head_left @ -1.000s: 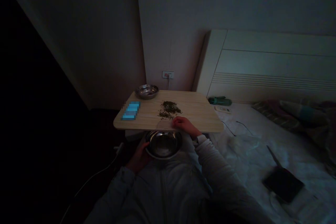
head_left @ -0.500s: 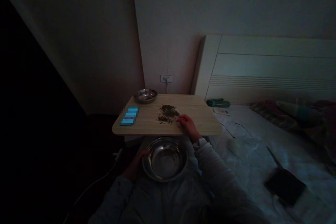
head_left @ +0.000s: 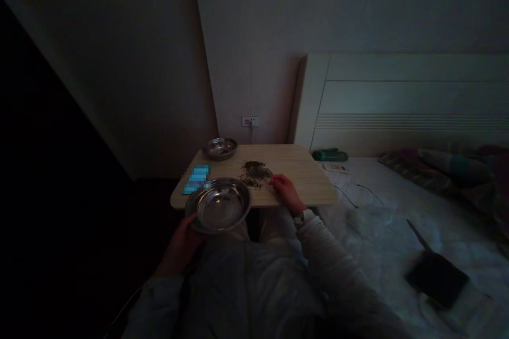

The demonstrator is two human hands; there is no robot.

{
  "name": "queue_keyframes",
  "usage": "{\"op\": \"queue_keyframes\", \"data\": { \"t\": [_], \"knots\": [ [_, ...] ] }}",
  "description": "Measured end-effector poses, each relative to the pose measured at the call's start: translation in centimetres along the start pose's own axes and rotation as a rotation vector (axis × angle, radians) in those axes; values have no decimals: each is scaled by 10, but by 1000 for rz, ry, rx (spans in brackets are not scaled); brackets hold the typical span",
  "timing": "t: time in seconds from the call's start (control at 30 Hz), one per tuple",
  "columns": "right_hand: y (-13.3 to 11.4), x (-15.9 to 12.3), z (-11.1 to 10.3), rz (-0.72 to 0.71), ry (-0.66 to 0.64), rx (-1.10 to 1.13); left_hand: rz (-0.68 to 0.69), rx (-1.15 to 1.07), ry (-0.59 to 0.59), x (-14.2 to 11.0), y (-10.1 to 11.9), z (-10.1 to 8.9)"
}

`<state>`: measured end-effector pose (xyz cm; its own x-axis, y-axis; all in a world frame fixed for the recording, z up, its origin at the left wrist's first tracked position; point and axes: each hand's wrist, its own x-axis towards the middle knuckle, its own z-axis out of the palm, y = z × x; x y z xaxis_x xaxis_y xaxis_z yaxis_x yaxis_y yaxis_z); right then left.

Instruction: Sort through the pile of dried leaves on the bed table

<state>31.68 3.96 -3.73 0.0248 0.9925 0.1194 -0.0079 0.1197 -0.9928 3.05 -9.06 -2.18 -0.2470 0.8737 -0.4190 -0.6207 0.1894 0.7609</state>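
"So, what does the left hand (head_left: 182, 246) have?"

"It has a shiny bowl (head_left: 218, 214). The hand pinches the bowl's side, with the thumb up by the rim. The shiny bowl is at the near edge of the tabletop (head_left: 304, 169), over by the near left corner. It covers a bit of the wood. I can't tell if it touches."

"Is there stuff in it?"

"Yes, a few tiny dark bits lie inside."

"And the right hand (head_left: 285, 189)?"

"Its fingertips are pressed together on the side of a thin see-through thing (head_left: 262, 172). It's too dim to tell what that is."

"Where is the see-through thing?"

"Right at the little bits (head_left: 254, 164). They are dark green and brown, and they lie spread in a messy patch around the middle of the tabletop."

"What else is on the wood?"

"The other bowl (head_left: 220, 154) sits up at the far left corner. A blue flat thing (head_left: 196, 178) lies by the left edge, between the two bowls. It's all blurry squares."

"What about the bed (head_left: 374, 233)?"

"It's on the right. A green bottle (head_left: 331, 155) lies on its side up by the headboard (head_left: 358, 98), with a small white thing (head_left: 336, 168) just beside it. A black flat thing (head_left: 436, 279) lies much nearer."
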Motion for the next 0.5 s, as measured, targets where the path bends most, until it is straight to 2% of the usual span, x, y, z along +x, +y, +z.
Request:
{"op": "queue_keyframes", "data": {
  "t": [0.07,0.2,0.27,0.43,0.5],
  "knots": [
    [0,0,0,7,-3,1,49,9,67,1,8,8],
    [1,0,0,-23,-25,-15,60,18,147,3,15,19],
    [1,0,1,-23,-18,5,89,24,149,5,16,22],
    [-3,-1,3,12,-3,74,207,168,50,13,16,26],
    [-3,-1,3,12,4,92,264,272,101,13,16,26]
  ]
}}
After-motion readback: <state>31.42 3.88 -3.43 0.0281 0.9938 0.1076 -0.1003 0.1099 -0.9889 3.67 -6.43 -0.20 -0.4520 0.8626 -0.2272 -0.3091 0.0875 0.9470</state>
